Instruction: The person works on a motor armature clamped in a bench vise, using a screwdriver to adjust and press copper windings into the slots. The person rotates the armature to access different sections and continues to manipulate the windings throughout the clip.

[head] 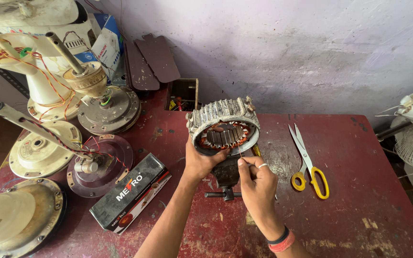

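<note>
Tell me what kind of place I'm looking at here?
Likely a small fan or motor repair workshop: a finned motor stator with copper windings, dismantled ceiling-fan motors at the left, and yellow-handled scissors on a worn red workbench.

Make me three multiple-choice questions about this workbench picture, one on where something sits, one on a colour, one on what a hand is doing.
1. Where do the scissors lie?
A. right of the motor stator
B. on the long box
C. inside the wooden box

2. What colour are the scissor handles?
A. red
B. yellow
C. black

3. What is the left hand doing?
A. lying flat on the table
B. holding the scissors
C. gripping the stator's lower rim

Answers:
1. A, they rest on the red table to the right of the motor stator.
2. B, both loops are yellow.
3. C, its thumb lies on the rim while the right hand pinches a thin wire beside it.
</note>
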